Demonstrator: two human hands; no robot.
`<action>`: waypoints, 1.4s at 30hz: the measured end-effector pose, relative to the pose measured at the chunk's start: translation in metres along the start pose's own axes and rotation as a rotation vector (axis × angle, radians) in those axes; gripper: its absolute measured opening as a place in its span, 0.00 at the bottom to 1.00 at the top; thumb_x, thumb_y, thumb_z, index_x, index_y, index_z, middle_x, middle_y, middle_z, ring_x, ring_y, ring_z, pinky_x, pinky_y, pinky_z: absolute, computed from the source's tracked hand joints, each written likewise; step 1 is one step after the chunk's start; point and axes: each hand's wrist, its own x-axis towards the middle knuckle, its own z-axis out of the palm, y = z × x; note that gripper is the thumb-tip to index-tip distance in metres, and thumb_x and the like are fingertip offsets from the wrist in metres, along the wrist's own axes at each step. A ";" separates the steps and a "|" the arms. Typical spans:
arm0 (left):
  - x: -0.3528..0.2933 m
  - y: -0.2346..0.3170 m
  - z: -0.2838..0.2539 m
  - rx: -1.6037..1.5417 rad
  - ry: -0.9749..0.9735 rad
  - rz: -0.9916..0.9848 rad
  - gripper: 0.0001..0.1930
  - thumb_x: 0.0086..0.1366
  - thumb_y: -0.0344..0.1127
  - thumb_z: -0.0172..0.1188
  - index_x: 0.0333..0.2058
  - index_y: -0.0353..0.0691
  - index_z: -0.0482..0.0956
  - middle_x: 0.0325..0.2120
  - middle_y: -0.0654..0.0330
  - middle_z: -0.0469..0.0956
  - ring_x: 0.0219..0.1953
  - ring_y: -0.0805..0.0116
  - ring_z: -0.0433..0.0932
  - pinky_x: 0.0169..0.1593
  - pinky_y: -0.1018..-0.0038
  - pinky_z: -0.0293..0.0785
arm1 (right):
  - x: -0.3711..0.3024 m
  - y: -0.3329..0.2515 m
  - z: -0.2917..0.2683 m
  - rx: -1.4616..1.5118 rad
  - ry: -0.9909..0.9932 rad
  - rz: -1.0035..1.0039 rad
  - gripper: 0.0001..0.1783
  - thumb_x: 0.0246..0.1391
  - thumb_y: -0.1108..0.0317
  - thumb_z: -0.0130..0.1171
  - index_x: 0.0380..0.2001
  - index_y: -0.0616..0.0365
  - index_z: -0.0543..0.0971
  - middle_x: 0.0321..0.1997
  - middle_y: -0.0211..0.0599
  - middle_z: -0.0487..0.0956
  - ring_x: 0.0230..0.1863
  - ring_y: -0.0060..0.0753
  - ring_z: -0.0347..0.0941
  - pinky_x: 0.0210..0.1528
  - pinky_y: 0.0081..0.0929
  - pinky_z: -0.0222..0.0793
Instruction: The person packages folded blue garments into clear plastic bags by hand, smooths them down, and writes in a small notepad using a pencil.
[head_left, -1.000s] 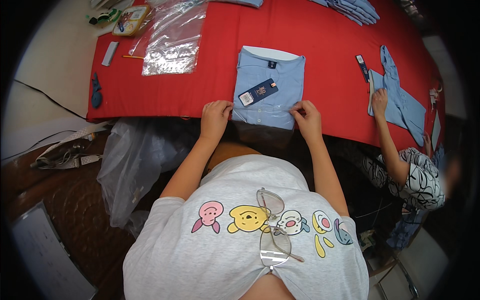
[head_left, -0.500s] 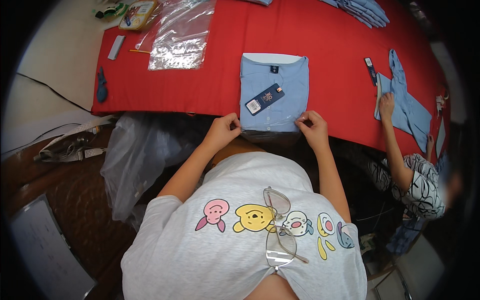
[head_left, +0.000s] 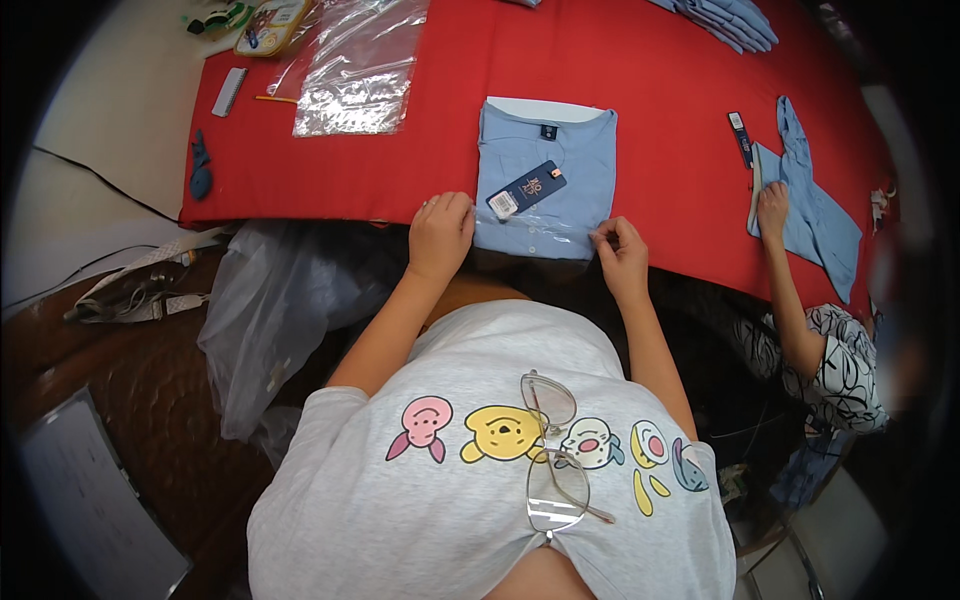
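A folded light blue shirt (head_left: 575, 165) lies in front of me at the table's near edge, with white card showing behind its collar. A dark blue hang tag (head_left: 530, 190) with a white label rests aslant on its front. Shiny clear film of a plastic bag (head_left: 550, 228) covers the shirt's lower part. At the shirt's lower left side, my left hand (head_left: 441, 235) is closed on the bag's edge, its fingertips partly hidden. On the opposite side, the fingers of my right hand (head_left: 622, 255) pinch the bag near the shirt's lower right corner.
Clear plastic bags (head_left: 360, 75) lie flat on the red-covered table (head_left: 450, 120) at left, near a notepad (head_left: 229, 92). On the right, a co-worker's hand (head_left: 772, 210) touches another blue shirt (head_left: 815, 215). Folded blue garments (head_left: 725, 20) are stacked at the far right.
My left hand has moved up along the shirt's left side. The film now reaches higher on the shirt, close to the tag's lower end. My right hand has barely shifted.
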 end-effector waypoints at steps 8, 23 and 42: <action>0.063 0.010 0.039 0.006 0.073 -0.066 0.15 0.65 0.29 0.65 0.50 0.42 0.78 0.58 0.50 0.76 0.63 0.47 0.74 0.69 0.50 0.67 | 0.009 0.019 0.006 0.193 0.095 0.252 0.07 0.63 0.77 0.67 0.36 0.64 0.77 0.32 0.33 0.78 0.31 0.22 0.76 0.34 0.24 0.73; 0.081 0.044 0.109 -0.045 -0.124 0.196 0.27 0.77 0.54 0.55 0.66 0.45 0.76 0.72 0.51 0.68 0.77 0.49 0.60 0.79 0.35 0.36 | 0.022 -0.010 -0.019 -0.360 0.138 -0.028 0.07 0.60 0.67 0.69 0.38 0.55 0.82 0.37 0.38 0.80 0.36 0.48 0.80 0.38 0.40 0.76; 0.042 -0.024 -0.002 -0.367 -0.431 -0.043 0.12 0.59 0.34 0.75 0.40 0.40 0.83 0.43 0.58 0.79 0.49 0.58 0.77 0.56 0.63 0.73 | 0.081 -0.046 -0.018 -0.293 -0.196 -0.020 0.10 0.53 0.72 0.71 0.38 0.59 0.84 0.37 0.40 0.81 0.38 0.43 0.79 0.44 0.38 0.76</action>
